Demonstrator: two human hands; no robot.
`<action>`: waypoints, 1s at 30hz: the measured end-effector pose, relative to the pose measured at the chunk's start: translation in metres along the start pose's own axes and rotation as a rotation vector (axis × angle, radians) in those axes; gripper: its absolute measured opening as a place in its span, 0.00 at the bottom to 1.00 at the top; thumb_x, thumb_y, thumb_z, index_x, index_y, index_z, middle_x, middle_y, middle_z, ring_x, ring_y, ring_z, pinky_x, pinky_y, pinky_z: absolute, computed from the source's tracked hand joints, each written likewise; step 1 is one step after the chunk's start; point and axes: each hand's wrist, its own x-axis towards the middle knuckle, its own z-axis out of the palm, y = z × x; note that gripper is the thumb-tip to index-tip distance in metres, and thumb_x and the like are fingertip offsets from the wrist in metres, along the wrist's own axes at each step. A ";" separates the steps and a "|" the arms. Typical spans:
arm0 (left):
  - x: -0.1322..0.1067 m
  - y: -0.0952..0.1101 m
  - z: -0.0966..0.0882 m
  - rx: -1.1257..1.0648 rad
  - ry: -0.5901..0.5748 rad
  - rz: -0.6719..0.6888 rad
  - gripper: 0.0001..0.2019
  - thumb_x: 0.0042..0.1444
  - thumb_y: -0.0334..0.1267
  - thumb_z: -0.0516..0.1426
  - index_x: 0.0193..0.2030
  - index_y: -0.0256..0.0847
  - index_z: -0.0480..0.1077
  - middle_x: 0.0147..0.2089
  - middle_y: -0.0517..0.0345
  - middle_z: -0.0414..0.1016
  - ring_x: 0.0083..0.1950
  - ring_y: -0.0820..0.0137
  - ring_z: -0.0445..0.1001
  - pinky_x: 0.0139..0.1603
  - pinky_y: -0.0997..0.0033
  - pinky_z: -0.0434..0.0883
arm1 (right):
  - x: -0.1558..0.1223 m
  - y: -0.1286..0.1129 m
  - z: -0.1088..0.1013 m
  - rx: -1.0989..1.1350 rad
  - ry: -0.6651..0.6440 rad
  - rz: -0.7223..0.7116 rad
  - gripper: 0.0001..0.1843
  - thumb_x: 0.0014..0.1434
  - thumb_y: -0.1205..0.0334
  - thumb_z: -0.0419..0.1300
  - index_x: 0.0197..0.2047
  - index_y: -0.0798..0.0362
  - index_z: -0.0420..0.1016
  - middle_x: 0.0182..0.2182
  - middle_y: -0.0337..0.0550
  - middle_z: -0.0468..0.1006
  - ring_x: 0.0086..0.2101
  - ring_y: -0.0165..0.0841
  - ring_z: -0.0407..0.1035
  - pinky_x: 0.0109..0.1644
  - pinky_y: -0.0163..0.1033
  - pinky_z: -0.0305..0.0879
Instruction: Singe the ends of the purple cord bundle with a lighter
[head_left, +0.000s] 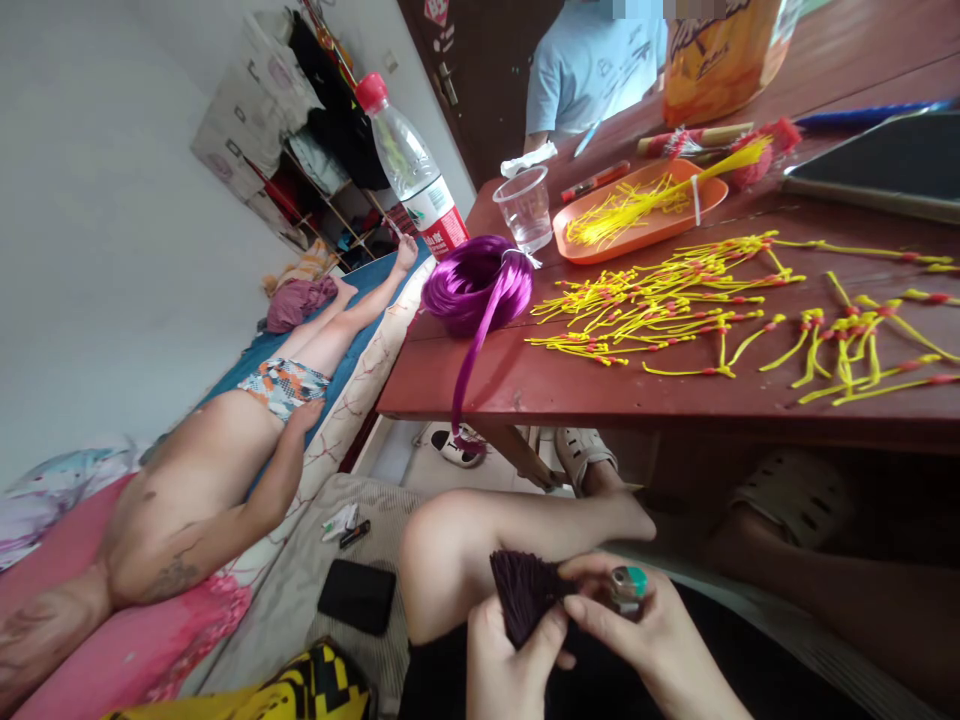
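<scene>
A dark purple thread tassel (525,592) is held low over my lap, its cut strands fanned out toward the upper left. My left hand (510,650) is closed around its lower side, the thumb pressed on the strands. With thumb and forefinger my right hand (637,625) pinches the tassel's narrow end; the exact grip point is partly hidden. A small metal piece with a teal patch (628,585) sits at the right hand's fingers, its kind unclear. Above, a coil of shiny purple thread (480,285) lies on the table corner, one tail hanging over the edge.
The red-brown table (442,375) bears knotted yellow cords (652,300), an orange tray (600,250) with yellow strands, a plastic cup (525,210) and a tablet (885,165). A bottle (412,170) stands behind the coil. One person lies on the bed; another sits across the table.
</scene>
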 end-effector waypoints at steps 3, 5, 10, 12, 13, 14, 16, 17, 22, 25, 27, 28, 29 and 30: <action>0.001 -0.006 -0.001 0.025 0.010 0.009 0.13 0.35 0.42 0.63 0.20 0.30 0.73 0.17 0.54 0.72 0.15 0.74 0.65 0.14 0.78 0.67 | 0.001 -0.003 0.000 -0.020 -0.017 0.032 0.10 0.39 0.58 0.65 0.23 0.57 0.76 0.12 0.36 0.68 0.16 0.26 0.59 0.20 0.30 0.57; 0.002 -0.008 -0.002 0.026 0.006 0.010 0.13 0.35 0.42 0.63 0.20 0.30 0.73 0.17 0.54 0.71 0.15 0.74 0.66 0.14 0.78 0.66 | 0.002 -0.006 0.000 -0.018 -0.024 0.061 0.11 0.39 0.57 0.64 0.22 0.57 0.75 0.11 0.35 0.67 0.14 0.25 0.57 0.18 0.30 0.56; 0.000 0.001 -0.001 -0.050 -0.067 -0.015 0.11 0.36 0.40 0.63 0.20 0.32 0.74 0.17 0.55 0.71 0.15 0.75 0.65 0.15 0.79 0.65 | 0.003 -0.011 0.001 0.022 -0.033 0.092 0.12 0.39 0.55 0.65 0.21 0.56 0.75 0.11 0.35 0.66 0.13 0.24 0.55 0.17 0.30 0.54; 0.000 0.005 0.000 -0.077 -0.133 -0.022 0.10 0.38 0.40 0.62 0.23 0.32 0.75 0.19 0.54 0.72 0.17 0.74 0.66 0.15 0.79 0.64 | 0.003 -0.012 0.001 0.032 -0.045 0.102 0.12 0.40 0.55 0.64 0.21 0.56 0.75 0.11 0.35 0.67 0.13 0.24 0.55 0.17 0.30 0.52; 0.000 0.006 0.000 -0.084 -0.163 -0.025 0.11 0.40 0.40 0.61 0.25 0.32 0.76 0.20 0.53 0.73 0.19 0.73 0.67 0.16 0.80 0.64 | 0.002 -0.012 0.001 0.035 -0.047 0.106 0.12 0.40 0.55 0.64 0.21 0.56 0.74 0.12 0.36 0.67 0.14 0.24 0.55 0.16 0.29 0.52; 0.001 0.006 -0.001 -0.092 -0.186 -0.028 0.11 0.41 0.40 0.61 0.27 0.32 0.76 0.21 0.52 0.73 0.21 0.72 0.68 0.16 0.80 0.64 | 0.002 -0.011 0.001 0.036 -0.052 0.111 0.12 0.41 0.55 0.65 0.21 0.57 0.74 0.12 0.36 0.68 0.14 0.24 0.55 0.17 0.29 0.51; 0.001 0.004 -0.002 -0.109 -0.198 -0.041 0.11 0.41 0.40 0.61 0.28 0.32 0.76 0.22 0.51 0.74 0.23 0.71 0.69 0.17 0.80 0.65 | 0.002 -0.010 0.000 0.034 -0.063 0.118 0.13 0.41 0.54 0.65 0.21 0.57 0.74 0.13 0.36 0.68 0.14 0.23 0.54 0.16 0.29 0.49; 0.002 0.003 -0.002 -0.123 -0.190 -0.052 0.11 0.41 0.39 0.61 0.27 0.32 0.76 0.22 0.51 0.73 0.23 0.71 0.69 0.17 0.80 0.65 | 0.002 -0.009 0.000 0.033 -0.071 0.122 0.13 0.41 0.54 0.65 0.21 0.57 0.74 0.13 0.36 0.68 0.14 0.23 0.53 0.16 0.29 0.47; 0.002 -0.001 -0.004 -0.181 -0.159 -0.095 0.09 0.39 0.38 0.62 0.25 0.32 0.75 0.22 0.52 0.74 0.23 0.71 0.70 0.17 0.80 0.66 | 0.001 -0.004 -0.001 0.032 -0.101 0.140 0.15 0.43 0.53 0.63 0.25 0.58 0.74 0.14 0.36 0.68 0.13 0.22 0.52 0.16 0.28 0.45; 0.001 0.000 -0.003 -0.188 -0.167 -0.099 0.09 0.40 0.38 0.62 0.26 0.32 0.76 0.22 0.51 0.74 0.23 0.71 0.70 0.17 0.80 0.65 | 0.000 -0.004 -0.002 0.024 -0.096 0.143 0.15 0.44 0.53 0.63 0.25 0.59 0.74 0.14 0.37 0.68 0.14 0.22 0.52 0.16 0.29 0.45; 0.000 0.002 -0.002 -0.197 -0.161 -0.107 0.10 0.40 0.38 0.62 0.26 0.32 0.76 0.22 0.51 0.74 0.23 0.71 0.70 0.17 0.81 0.65 | 0.001 -0.004 -0.002 0.024 -0.101 0.131 0.15 0.43 0.53 0.63 0.24 0.59 0.73 0.14 0.37 0.68 0.13 0.22 0.52 0.16 0.29 0.45; 0.000 0.002 -0.001 -0.204 -0.147 -0.113 0.10 0.40 0.38 0.62 0.26 0.32 0.75 0.22 0.51 0.75 0.23 0.70 0.71 0.17 0.81 0.65 | 0.001 -0.004 -0.002 0.024 -0.100 0.122 0.15 0.43 0.53 0.63 0.23 0.58 0.72 0.14 0.36 0.68 0.13 0.22 0.52 0.16 0.29 0.45; 0.000 0.002 -0.001 -0.212 -0.125 -0.119 0.10 0.39 0.39 0.62 0.25 0.32 0.75 0.21 0.51 0.75 0.23 0.70 0.71 0.17 0.81 0.65 | 0.002 -0.004 -0.002 0.022 -0.101 0.116 0.15 0.42 0.53 0.63 0.21 0.58 0.72 0.13 0.36 0.68 0.13 0.22 0.52 0.16 0.29 0.46; 0.000 0.002 -0.001 -0.219 -0.096 -0.126 0.10 0.39 0.39 0.63 0.24 0.31 0.75 0.21 0.51 0.75 0.22 0.71 0.71 0.17 0.81 0.65 | 0.003 -0.003 -0.002 0.018 -0.103 0.112 0.15 0.42 0.53 0.64 0.21 0.58 0.71 0.13 0.36 0.67 0.13 0.22 0.52 0.16 0.29 0.46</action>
